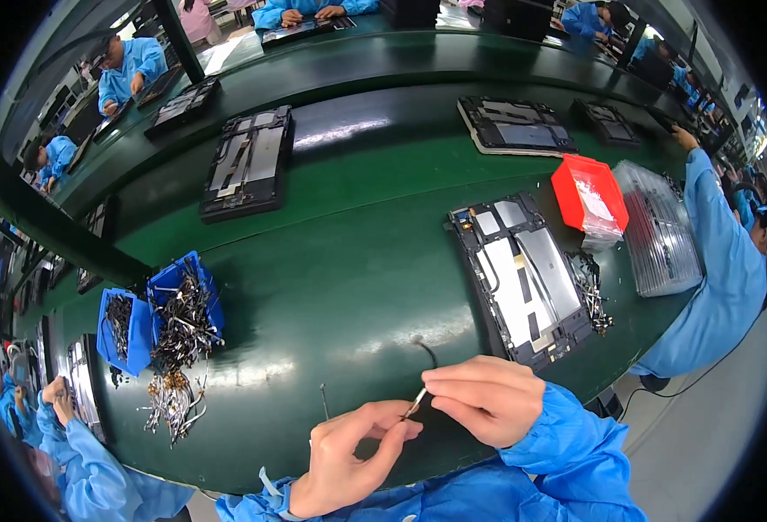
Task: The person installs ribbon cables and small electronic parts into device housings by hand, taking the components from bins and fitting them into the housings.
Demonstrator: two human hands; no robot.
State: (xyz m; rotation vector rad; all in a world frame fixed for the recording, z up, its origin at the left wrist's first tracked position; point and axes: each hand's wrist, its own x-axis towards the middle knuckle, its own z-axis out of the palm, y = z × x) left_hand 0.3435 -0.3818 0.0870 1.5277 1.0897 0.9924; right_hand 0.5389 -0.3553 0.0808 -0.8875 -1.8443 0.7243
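Near the front edge of the table, both my hands meet over a thin cable [416, 403] with a pale section and dark ends. My left hand [357, 454] pinches its lower end between thumb and fingertips. The fingers of my right hand [488, 398] close on it a little higher up. A dark curved tail [428, 351] shows just beyond the right fingertips; I cannot tell whether it belongs to the same cable. Beyond my left hand a thin dark strand [324, 400] lies on the green table. To the right rests an opened tablet-like device [527, 283], its inner parts exposed.
Two blue bins [125, 335] of small cables stand at the left, with a loose cable heap [174, 404] before them. At the right are a red bin [566, 187], a stack of clear trays [657, 230] and more cables [590, 291]. Co-workers in blue sit around.
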